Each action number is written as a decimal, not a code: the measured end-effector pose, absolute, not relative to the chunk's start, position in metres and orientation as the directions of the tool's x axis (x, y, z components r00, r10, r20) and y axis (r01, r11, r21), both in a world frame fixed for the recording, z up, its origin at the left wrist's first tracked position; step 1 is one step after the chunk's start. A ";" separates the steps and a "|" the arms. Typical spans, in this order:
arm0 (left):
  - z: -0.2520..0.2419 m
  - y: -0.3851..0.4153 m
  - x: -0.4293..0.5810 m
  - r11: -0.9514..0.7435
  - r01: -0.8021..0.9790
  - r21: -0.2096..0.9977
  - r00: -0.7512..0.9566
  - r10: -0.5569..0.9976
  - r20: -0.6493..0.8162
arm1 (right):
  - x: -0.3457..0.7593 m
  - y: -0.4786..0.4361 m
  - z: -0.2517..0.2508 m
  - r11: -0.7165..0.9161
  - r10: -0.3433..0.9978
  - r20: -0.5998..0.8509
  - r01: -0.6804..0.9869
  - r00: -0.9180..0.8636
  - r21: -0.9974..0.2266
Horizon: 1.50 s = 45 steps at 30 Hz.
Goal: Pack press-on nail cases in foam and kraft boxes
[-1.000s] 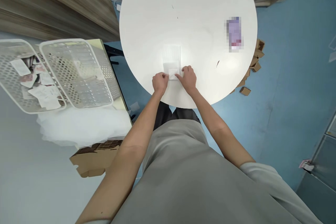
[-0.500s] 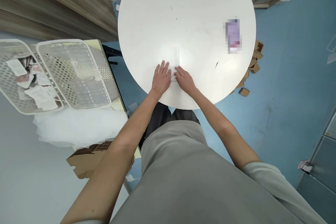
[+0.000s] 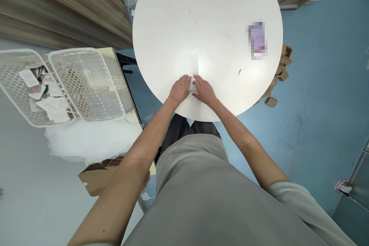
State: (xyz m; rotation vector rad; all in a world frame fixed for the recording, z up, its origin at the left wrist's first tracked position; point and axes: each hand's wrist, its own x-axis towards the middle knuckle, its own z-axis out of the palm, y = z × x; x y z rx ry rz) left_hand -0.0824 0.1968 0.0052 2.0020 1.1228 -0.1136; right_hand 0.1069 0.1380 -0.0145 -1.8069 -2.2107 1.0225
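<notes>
A thin, translucent white plastic sleeve [image 3: 188,63] lies flat near the front of the round white table [image 3: 230,4]. At its near end my left hand [image 3: 180,89] has its fingers drawn together and bent over the left part of the sleeve. My right hand [image 3: 204,89] meets it from the other side, index finger and thumb closing on the near right corner. The fingertips of both hands almost touch. My hands partly cover the sleeve's lower end, and whatever lies under my fingers is hidden.
A pixelated purple item [image 3: 257,40] lies on the table's right side. To the left stand two white plastic baskets [image 3: 86,117], one holding papers and packets. White padding sheets [image 3: 95,138] and folded cardboard [image 3: 98,178] lie nearer me. Small brown boxes [image 3: 271,102] sit on the floor.
My left hand has drawn back toward me from lying flat with spread fingers on the sleeve, and its fingers are now together. My right thumb has shifted closer to the near edge.
</notes>
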 end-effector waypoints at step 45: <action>-0.002 0.209 -0.064 -0.188 0.765 0.616 0.433 0.858 -0.276 | 0.079 0.191 -0.012 -0.554 0.804 -0.493 0.717 0.332 -0.422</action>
